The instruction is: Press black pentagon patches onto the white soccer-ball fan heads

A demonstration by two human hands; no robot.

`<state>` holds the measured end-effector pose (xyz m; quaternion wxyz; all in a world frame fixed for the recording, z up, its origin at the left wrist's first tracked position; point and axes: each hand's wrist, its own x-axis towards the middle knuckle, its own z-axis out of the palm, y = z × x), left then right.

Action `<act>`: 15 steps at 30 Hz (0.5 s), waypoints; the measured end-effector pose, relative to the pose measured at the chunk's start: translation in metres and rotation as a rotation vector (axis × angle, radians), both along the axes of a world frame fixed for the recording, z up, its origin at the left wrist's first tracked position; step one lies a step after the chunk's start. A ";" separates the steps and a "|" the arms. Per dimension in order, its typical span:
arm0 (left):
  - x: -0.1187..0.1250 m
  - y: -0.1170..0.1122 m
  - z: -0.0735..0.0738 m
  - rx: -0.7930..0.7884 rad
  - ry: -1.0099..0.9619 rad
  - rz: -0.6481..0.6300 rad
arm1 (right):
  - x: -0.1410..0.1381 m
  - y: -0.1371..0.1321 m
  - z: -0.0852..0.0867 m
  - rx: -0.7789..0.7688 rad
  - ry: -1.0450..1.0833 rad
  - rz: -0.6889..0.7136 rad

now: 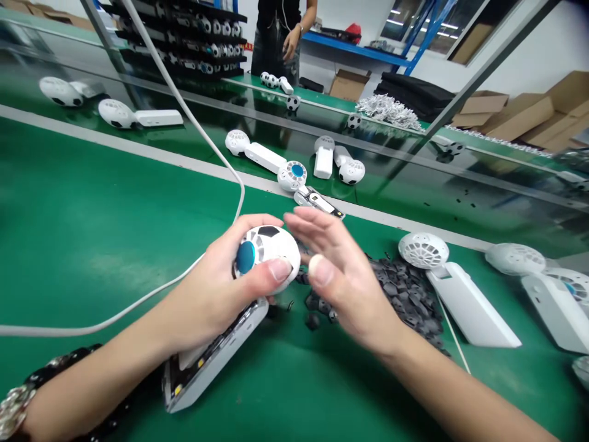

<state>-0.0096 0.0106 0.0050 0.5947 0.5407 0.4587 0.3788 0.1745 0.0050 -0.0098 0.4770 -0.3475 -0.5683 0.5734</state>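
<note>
Left hand (223, 267) wrapped around the white fan head (278, 245), right hand (346, 279) just beside it, grip spread.

Our left hand (225, 270) hides part of the football-patterned fan (277, 244); we see the standing person (278, 37) cut off above.

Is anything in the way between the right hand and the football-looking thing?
Nothing that I can see: the open right hand is right beside the football-patterned head, which the left hand holds. Loose black pieces lie lower, on the green table.
</note>
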 end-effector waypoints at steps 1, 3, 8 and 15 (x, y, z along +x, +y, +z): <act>0.000 -0.001 0.001 0.057 0.031 0.042 | -0.003 -0.002 0.001 -0.090 0.020 0.057; 0.001 -0.005 0.002 0.132 0.050 0.103 | -0.009 -0.005 0.004 -0.196 0.065 0.162; 0.002 -0.010 0.001 0.239 -0.016 0.144 | -0.014 -0.008 0.012 -0.250 0.205 0.271; 0.003 -0.014 0.000 0.179 -0.107 0.134 | -0.016 -0.006 0.011 -0.205 0.242 0.210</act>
